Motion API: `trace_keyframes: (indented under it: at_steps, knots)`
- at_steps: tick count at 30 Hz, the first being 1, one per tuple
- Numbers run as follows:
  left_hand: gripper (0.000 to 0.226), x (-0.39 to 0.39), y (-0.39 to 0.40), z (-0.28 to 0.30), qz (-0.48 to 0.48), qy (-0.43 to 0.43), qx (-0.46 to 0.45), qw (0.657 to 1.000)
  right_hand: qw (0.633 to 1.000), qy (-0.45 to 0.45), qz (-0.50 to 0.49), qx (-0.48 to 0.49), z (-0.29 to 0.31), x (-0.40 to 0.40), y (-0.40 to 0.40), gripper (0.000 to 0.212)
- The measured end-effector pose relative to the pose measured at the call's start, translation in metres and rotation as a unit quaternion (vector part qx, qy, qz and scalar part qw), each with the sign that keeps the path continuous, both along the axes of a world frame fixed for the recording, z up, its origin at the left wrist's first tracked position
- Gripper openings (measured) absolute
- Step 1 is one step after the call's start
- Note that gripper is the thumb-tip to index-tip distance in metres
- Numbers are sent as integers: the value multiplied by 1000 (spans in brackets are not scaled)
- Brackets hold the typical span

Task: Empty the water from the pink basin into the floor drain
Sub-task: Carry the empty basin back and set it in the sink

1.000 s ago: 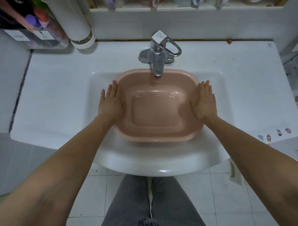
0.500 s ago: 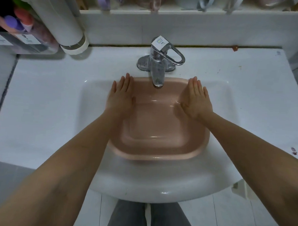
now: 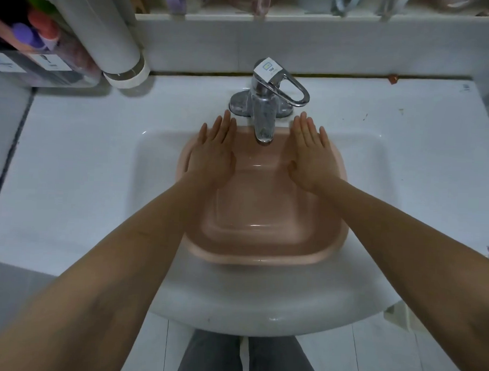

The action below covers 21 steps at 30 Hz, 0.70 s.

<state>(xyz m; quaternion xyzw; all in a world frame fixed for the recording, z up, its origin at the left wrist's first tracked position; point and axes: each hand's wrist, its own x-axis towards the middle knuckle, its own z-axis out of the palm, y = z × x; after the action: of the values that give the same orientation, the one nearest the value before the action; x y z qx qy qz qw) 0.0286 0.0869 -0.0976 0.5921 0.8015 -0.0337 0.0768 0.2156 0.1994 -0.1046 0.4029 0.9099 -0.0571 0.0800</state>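
Observation:
The pink basin sits in the white sink bowl under the tap and holds clear water. My left hand lies flat, fingers straight, over the basin's far left part. My right hand lies flat the same way over the far right part. The fingertips of both reach past the basin's back rim toward the tap base. Whether the palms touch the rim or the water I cannot tell. No floor drain is in view.
A chrome tap with a loop handle stands between my hands, its spout over the basin. A white roll and a box of bottles stand at the back left. White floor tiles and my grey trousers show below.
Both hands have moved from the basin's left and right sides forward and inward to its back part beside the tap. The view has come closer to the sink.

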Motion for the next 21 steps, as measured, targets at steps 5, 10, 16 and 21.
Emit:
trace_keyframes:
  at_steps: [5, 10, 16, 21]
  knots:
    - [68, 1, 10, 0, -12, -16, -46, 999, 998, -40, 28, -31, 3, -1, 3, 91]
    - [67, 3, 11, -2, -17, -15, -32, 999, 999, -14, 30, -34, 1, -6, -2, 90]
    - [70, -8, 13, 10, -31, -32, -63, 997, 998, -23, 42, -48, 12, -2, 9, 88]
    - [69, -4, -41, 14, 67, -71, 14, 995, 989, 103, -92, -53, 17, 31, -17, 81]
